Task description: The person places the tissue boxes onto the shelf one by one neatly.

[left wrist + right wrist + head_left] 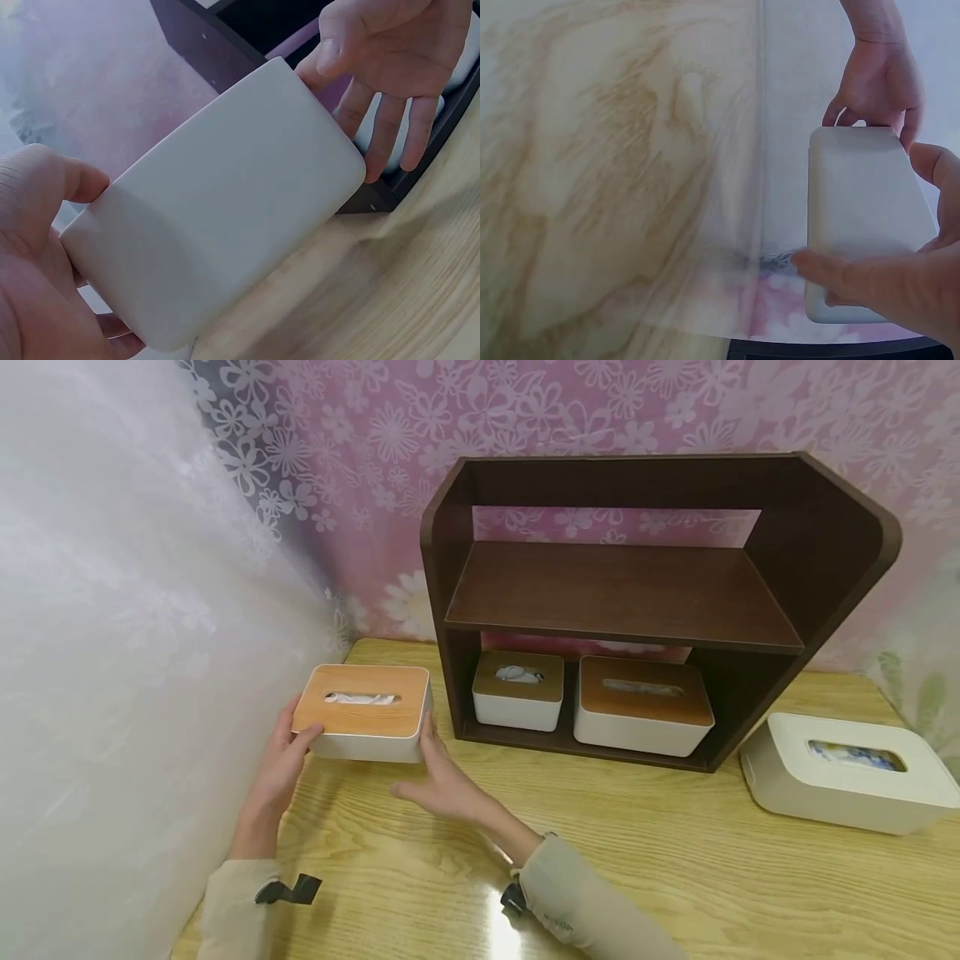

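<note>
A white tissue box [360, 681] with a light wood-look lid and tissue in its slot is held above the table at the left. My left hand [277, 768] grips its left end, thumb near the front edge. My right hand [447, 781] touches the right end with extended fingers, its thumb apart from the box. In the left wrist view the plain white underside [225, 195] faces the camera. The right wrist view shows the white box [862, 195] between both hands.
A dark brown two-tier shelf [622, 589] stands at the back. Its lower tier holds a small tissue box [517, 710] and a longer wood-lidded one [637, 731]. An all-white tissue box [832, 793] sits to its right. A translucent white curtain [135, 652] borders the wooden table [390, 893] on the left.
</note>
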Demonstrator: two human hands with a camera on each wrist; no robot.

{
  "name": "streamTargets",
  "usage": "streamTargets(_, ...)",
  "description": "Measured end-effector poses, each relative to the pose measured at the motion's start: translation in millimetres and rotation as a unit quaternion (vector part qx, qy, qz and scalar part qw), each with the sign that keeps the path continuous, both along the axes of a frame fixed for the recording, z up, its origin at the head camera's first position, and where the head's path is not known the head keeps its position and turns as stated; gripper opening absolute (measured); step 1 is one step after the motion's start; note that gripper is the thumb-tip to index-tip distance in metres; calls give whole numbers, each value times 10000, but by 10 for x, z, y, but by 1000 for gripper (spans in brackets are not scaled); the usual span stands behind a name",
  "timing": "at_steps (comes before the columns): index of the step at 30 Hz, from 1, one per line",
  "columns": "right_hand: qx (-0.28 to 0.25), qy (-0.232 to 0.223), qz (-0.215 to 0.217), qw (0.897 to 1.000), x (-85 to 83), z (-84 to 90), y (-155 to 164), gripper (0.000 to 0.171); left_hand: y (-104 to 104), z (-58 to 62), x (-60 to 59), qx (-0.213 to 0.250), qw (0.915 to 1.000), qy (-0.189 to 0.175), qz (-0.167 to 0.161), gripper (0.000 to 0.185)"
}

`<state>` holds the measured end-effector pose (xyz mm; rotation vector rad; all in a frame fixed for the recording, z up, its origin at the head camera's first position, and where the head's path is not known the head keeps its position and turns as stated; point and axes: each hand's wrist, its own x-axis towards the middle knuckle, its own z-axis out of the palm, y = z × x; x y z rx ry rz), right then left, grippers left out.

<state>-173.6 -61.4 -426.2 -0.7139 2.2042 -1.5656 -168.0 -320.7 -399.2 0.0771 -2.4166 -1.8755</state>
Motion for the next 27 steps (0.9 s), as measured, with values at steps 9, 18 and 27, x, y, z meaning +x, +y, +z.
streamTargets(9, 145, 340, -133, 9992, 158, 131, 52, 115, 73, 198, 149, 309, 9995, 13, 75, 60)
streamTargets(18, 135, 628, -82, 9979, 314, 290, 112, 115, 157, 397, 313, 239, 9993, 252, 146, 58)
streamTargets(27, -30, 752, -115, 9971, 429, 412, 205, 115, 215, 489, 461, 261, 9965, 788, 90, 56)
